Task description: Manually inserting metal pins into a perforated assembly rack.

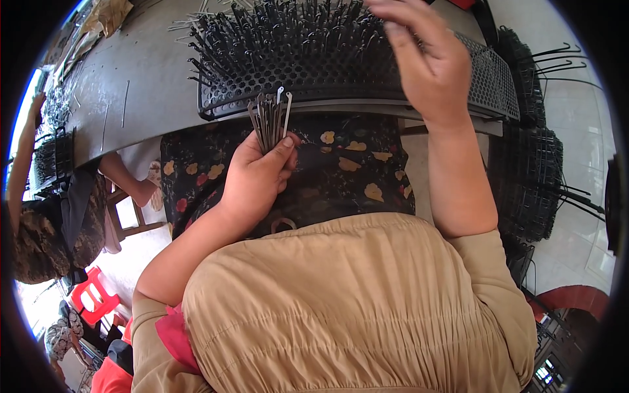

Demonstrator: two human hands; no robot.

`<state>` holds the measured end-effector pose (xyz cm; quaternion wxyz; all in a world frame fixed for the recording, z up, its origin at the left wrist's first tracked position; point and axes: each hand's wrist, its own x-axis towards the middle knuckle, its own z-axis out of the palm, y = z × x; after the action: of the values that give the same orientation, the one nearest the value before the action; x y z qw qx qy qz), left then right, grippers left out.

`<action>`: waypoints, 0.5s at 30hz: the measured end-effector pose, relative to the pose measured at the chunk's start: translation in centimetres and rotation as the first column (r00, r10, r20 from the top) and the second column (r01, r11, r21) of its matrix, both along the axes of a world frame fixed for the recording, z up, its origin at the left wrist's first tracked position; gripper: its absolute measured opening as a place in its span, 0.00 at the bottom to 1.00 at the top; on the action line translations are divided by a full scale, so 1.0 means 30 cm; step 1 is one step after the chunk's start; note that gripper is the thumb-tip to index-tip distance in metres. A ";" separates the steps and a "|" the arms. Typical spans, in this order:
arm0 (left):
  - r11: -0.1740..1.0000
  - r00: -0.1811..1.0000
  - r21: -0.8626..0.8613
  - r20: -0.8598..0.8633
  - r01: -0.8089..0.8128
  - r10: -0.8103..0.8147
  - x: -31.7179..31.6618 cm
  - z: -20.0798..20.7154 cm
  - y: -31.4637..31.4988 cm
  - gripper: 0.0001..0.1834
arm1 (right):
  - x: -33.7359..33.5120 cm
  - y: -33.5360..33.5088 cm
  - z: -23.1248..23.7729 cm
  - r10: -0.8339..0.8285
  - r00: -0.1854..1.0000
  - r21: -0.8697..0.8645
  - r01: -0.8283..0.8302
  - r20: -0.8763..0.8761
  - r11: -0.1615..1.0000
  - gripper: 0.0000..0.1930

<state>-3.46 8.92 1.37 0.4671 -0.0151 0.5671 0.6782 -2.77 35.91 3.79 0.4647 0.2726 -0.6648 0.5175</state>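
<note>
My left hand (262, 167) is closed around a bundle of thin metal strips (267, 121). Their upper ends fan out above my fist, and a few flattened tips show small holes. Beyond it lies a black perforated tray (295, 95) with many slim black rods (282, 36) standing upright in its holes. Over the right part of this tray, my right hand (429, 62) is raised with thumb and fingers apart. I see nothing between them; the fingertips reach the top edge of the picture and are slightly blurred.
The grey table (147, 65) carries loose strips and brown paper (105, 16) at the far left. Stacked black racks (527, 177) stand to the right, with hooked rods (557, 56) jutting out. Another person's arm (23, 150) is at the left, near a red stool (94, 296).
</note>
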 end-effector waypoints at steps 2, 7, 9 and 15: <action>1.000 1.000 -0.001 0.003 -0.023 0.023 -0.002 -0.006 -0.011 0.04 | 0.074 -0.074 0.099 -0.406 0.905 0.315 0.352 0.126 0.881 0.07; 1.000 1.000 0.002 -0.003 0.000 0.000 0.004 -0.004 -0.010 0.04 | 0.107 -0.142 0.054 -0.834 0.549 0.658 0.611 0.048 0.440 0.07; 1.000 1.000 -0.004 -0.005 0.017 -0.017 0.006 0.001 -0.006 0.05 | 0.097 -0.151 0.036 -0.844 0.535 0.682 0.600 0.046 0.418 0.07; 0.995 0.990 0.014 -0.105 0.097 -0.095 0.004 0.031 0.018 0.07 | 0.084 -0.123 0.043 -0.778 0.613 0.600 0.575 0.136 0.557 0.07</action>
<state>-3.33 9.44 2.31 0.4692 0.0520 0.5843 0.6601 -0.26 32.21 5.09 0.4018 -0.0088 -0.9043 0.1442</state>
